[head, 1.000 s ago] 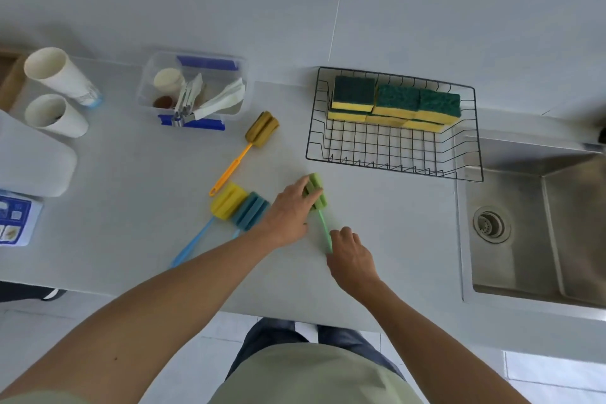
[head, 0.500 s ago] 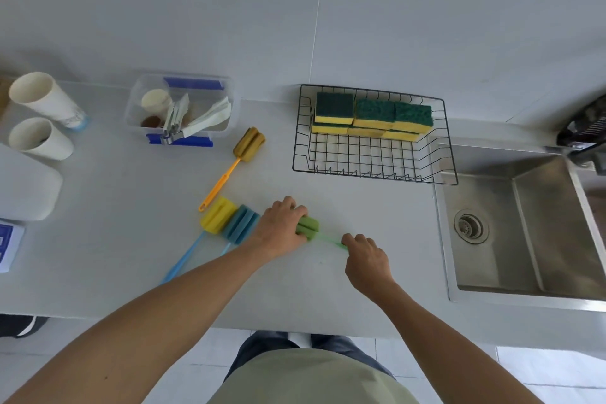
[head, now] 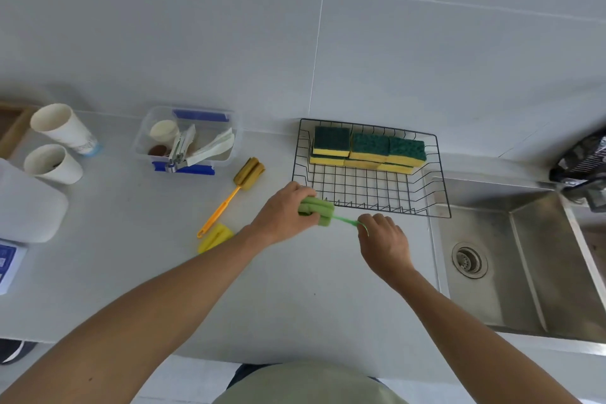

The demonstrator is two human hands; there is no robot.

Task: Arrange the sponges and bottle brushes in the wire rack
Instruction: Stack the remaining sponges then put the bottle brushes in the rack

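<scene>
Gripping the green bottle brush (head: 317, 213) by its sponge head, the left hand (head: 284, 214) curls its fingers around it; right hand (head: 382, 239) fingers pinch the handle, beside the wire rack (head: 439, 194).

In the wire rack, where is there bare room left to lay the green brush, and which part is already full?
The wire rack is free across its whole front half, between the sponges and the near rim. The back row against the wall is packed with stacked sponges. The green brush, held by the left hand and right hand, is at the rack's near-left corner.
</scene>
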